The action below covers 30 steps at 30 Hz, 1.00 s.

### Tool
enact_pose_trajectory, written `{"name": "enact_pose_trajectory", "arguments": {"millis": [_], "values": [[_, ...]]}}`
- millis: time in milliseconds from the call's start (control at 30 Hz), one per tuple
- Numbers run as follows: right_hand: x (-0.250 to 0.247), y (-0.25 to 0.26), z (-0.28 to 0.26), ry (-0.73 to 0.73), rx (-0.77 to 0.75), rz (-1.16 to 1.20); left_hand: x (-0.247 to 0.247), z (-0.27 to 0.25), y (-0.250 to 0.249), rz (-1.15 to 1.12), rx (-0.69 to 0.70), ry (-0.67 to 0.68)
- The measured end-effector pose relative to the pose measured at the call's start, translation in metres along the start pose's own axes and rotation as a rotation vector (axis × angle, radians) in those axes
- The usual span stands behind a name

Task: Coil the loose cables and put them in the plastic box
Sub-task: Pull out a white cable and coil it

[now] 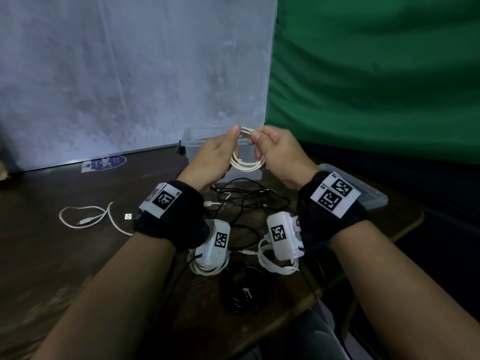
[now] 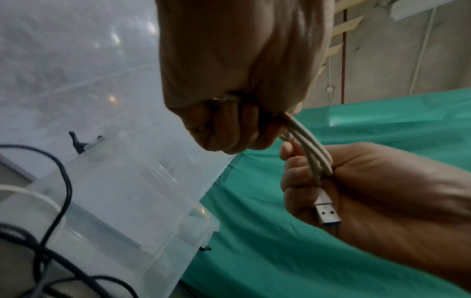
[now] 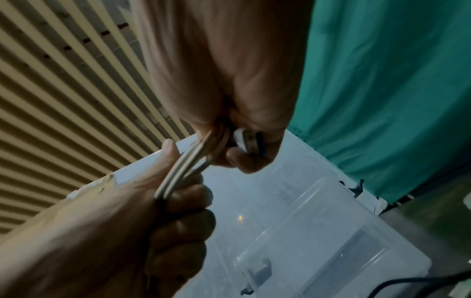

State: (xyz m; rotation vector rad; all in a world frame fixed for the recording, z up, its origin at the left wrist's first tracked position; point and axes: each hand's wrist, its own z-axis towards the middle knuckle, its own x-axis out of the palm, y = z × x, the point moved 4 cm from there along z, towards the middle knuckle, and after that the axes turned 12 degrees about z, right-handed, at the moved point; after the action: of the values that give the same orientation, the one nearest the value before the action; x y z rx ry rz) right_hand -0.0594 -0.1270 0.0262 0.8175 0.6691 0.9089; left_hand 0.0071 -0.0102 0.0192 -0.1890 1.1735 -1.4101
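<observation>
1. both hands hold a coiled white cable (image 1: 246,162) up just in front of the clear plastic box (image 1: 189,145).
2. left hand (image 1: 215,157) fingers curl round the coil's left side.
3. right hand (image 1: 279,154) pinches the loops, the usb plug (image 2: 327,211) lying in its palm.
4. loose black cables (image 1: 249,201) lie on the table (image 1: 52,255) nearer than the box.

Two hands grip a coiled white cable (image 3: 178,173): the right hand (image 3: 229,84) above, holding its USB plug (image 3: 248,142), the left hand (image 3: 122,225) below, over a clear plastic box (image 3: 318,238).
</observation>
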Motion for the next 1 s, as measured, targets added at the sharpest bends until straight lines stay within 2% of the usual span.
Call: {"name": "enact_pose_trajectory", "arguments": {"millis": [200, 333, 467, 533, 600, 667, 733, 833, 900, 1000], "values": [[-0.014, 0.000, 0.002, -0.056, 0.062, 0.054, -0.004, 0.001, -0.002, -0.263, 0.023, 0.169], [-0.016, -0.001, 0.001, -0.055, 0.118, 0.157, -0.012, -0.001, -0.003, -0.101, 0.093, 0.240], [-0.013, -0.001, 0.000, -0.043, 0.140, 0.229, -0.018, 0.002, -0.001, 0.048, 0.097, 0.341], [-0.011, -0.001, -0.001, -0.037, 0.147, 0.252, -0.021, 0.003, -0.003, 0.188, 0.096, 0.266], [-0.008, -0.002, -0.002, -0.021, 0.166, 0.283, -0.022, 0.004, -0.004, 0.351, 0.097, 0.124], [-0.004, -0.005, -0.003, 0.004, 0.199, 0.339, -0.021, 0.003, -0.004, 0.395, 0.073, 0.039], [-0.002, -0.007, -0.005, 0.029, 0.225, 0.363, -0.018, 0.003, -0.004, 0.306, 0.018, -0.054], [0.000, -0.014, -0.010, 0.027, 0.271, 0.298, -0.019, 0.005, -0.005, 0.053, -0.096, -0.198], [0.001, -0.020, -0.012, 0.016, 0.290, 0.297, -0.018, 0.006, -0.005, 0.014, -0.108, -0.168], [0.000, -0.020, -0.012, -0.015, 0.296, 0.317, -0.012, 0.003, -0.004, -0.011, -0.111, -0.049]]}}
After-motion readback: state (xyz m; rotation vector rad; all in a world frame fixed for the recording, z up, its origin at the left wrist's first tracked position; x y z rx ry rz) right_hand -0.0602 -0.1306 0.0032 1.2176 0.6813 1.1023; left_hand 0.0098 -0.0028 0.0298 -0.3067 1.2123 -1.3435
